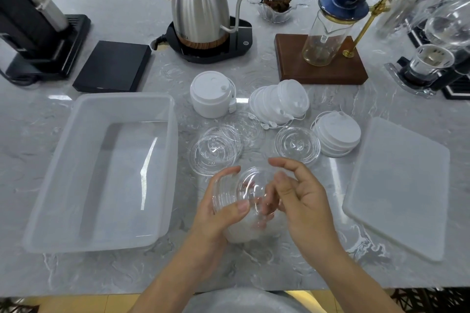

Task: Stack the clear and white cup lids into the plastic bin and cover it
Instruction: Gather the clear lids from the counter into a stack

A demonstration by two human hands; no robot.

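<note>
Bin (45,211) mouth open, unobstructed

One plastic bin (101,170) sits at left and one bin cover (396,185) at right. Three white lid stacks (212,94) stand at centre. One gooseneck kettle (201,5) stands at top, and two hands (218,213) are in view.

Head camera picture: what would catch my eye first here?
Probably the two hands low in the middle: the left hand grips a stack of clear lids while the right hand hovers beside it. Left of them sits the empty plastic bin, its flat cover lying far right. Behind, white lids lie scattered, and a shiny steel kettle stands at the back.
</note>
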